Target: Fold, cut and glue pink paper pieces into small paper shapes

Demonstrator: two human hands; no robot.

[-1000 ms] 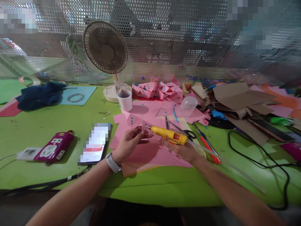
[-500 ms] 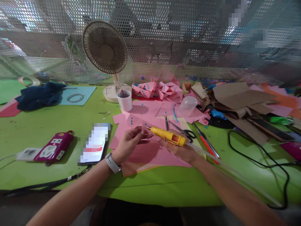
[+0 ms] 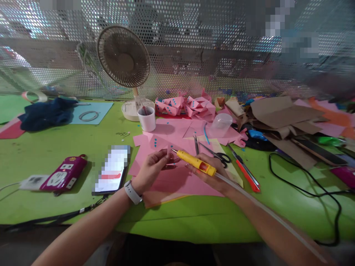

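A glue gun [image 3: 196, 163] is gripped in the right hand [image 3: 213, 176], its nozzle brought to a small pink piece [image 3: 169, 157] pinched by the left hand [image 3: 151, 170] near the bench's [image 3: 55, 147] front edge; gluing is judged under way, steady squeezing being called for next

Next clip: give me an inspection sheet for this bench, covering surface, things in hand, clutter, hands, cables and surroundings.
Surface: green table, partly covered by pink paper sheets.
Things in hand: yellow glue gun, a clear glue stick trailing from its back; a small pink paper piece at its tip.
Clutter: phone, magenta power strip, white cup, clear cup, scissors, red knife, folded pink shapes, brown paper, blue cloth.
Hands: right hand grips the glue gun; left hand pinches the paper piece.
Cables: black cable loops at right; black strap at left.
Surroundings: fan against a perforated metal screen.
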